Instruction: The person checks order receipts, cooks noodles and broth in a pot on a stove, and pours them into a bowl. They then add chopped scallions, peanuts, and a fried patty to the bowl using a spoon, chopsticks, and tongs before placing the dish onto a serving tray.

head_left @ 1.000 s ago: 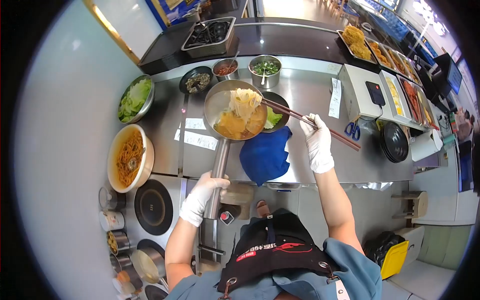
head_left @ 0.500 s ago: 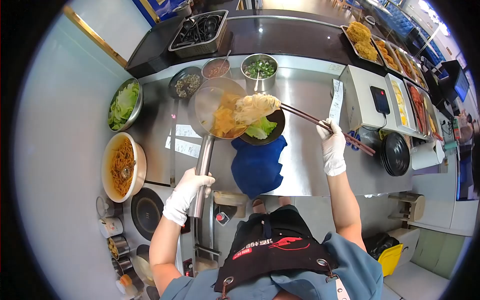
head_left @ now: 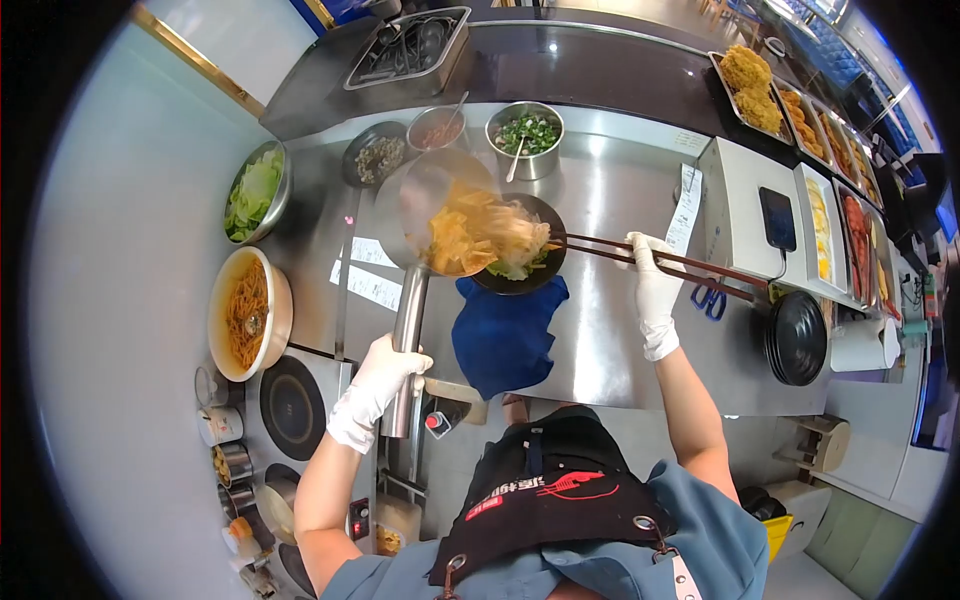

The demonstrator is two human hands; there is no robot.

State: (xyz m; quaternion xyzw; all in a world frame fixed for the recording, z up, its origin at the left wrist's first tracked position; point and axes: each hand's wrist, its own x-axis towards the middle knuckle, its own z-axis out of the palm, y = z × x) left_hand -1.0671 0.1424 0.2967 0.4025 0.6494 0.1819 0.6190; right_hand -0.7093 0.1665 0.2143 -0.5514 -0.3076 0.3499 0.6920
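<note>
Left hand (head_left: pixel 380 385): white-gloved, closed in a fist round the handle (head_left: pixel 409 335) of the pan (head_left: pixel 408 212); thumb and some fingertips show on the right side of the grip, and the butt end projects below.

Right hand (head_left: pixel 655 290): gloved likewise, fingers pinched together on the chopsticks (head_left: pixel 705 268), whose back ends run out past it to the right. Scissors (head_left: pixel 709 300) lie just beside it on the counter (head_left: pixel 620 340).

Noodles (head_left: pixel 523 240): at the pan's right rim and over the bowl (head_left: pixel 530 286), at the front ends of the chopsticks. Yellow pieces (head_left: pixel 462 232) sit against them on the left. Pan tilted toward the bowl. Cloth (head_left: pixel 506 340) just below the bowl.

Hidden or unclear: the noodles are smeared and the chopstick tips merge with them; probably in among the strands, though whether they pinch any cannot be told. Pan interior hazy. Bowl's left side covered by the pan; lettuce (head_left: pixel 522 270) largely covered by noodles. Undersides of the right fingers out of sight. Yellow bin (head_left: pixel 778 535) partly hidden behind the sleeve (head_left: pixel 715 535).
</note>
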